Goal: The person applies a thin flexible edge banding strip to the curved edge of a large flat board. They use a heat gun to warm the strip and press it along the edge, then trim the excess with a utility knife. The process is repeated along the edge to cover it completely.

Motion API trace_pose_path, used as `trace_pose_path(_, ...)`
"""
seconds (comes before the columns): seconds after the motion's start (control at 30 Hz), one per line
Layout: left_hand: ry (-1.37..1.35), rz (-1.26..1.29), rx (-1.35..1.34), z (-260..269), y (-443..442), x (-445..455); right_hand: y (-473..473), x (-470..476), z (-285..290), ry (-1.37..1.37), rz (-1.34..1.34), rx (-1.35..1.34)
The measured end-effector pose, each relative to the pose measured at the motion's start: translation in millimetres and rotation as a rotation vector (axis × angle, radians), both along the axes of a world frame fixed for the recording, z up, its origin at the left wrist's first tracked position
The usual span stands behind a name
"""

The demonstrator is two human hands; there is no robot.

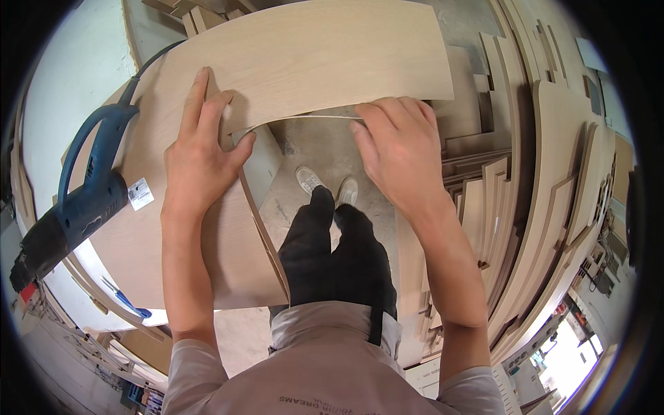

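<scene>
My left hand (199,142) lies spread on a pale wood-grain panel (332,57), its thumb at the panel's near edge. A thin, flexible strip of edge banding (321,116) bows along that edge, with a gap showing in places. Its right part is pinched between the thumb and fingers of my right hand (402,142). Towards my body stretches a lower wood-grain surface (236,254); whether it is one piece with the upper panel I cannot tell. A blue and black heat gun (96,199) lies to the left of my left hand, nozzle pointing away from it.
The heat gun's cord (158,57) runs behind the panel. A label (140,194) sits beside the gun. On the white worktop (93,67) at left is a blue-handled hand tool (129,304). Many boards (555,161) stand stacked at right. Concrete floor (275,212) shows around my shoes.
</scene>
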State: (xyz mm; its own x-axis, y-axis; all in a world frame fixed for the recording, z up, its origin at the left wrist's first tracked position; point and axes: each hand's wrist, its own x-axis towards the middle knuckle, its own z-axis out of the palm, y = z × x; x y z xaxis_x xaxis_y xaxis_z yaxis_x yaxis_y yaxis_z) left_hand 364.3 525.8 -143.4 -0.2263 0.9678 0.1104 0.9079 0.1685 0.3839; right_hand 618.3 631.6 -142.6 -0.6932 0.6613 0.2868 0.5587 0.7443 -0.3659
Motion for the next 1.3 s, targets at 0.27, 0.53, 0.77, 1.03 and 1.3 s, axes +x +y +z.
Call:
trace_pose_path(0.27, -0.021, -0.015, 0.009, 0, -6, -7, -81, 2, 0, 0.275, -0.122, -0.207)
trace_pose_path(0.53, 0.055, -0.067, 0.229, -10, -6, -10, -219, -2, -8, 0.460, -0.086, -1.193)
trace_pose_path(0.77, 0.037, -0.092, 0.267, -7, -8, -7, -257, 0, -12, 0.556, -0.160, -1.186)
trace_pose_path(1.03, -0.006, -0.025, 0.277, -6, -7, -1, -258, -7, -7, 0.535, -0.252, -1.159)
trace_pose_path(1.3, -0.063, 0.036, 0.152, -14, -9, -5, -266, -12, -5, 0.499, -0.292, -1.122)
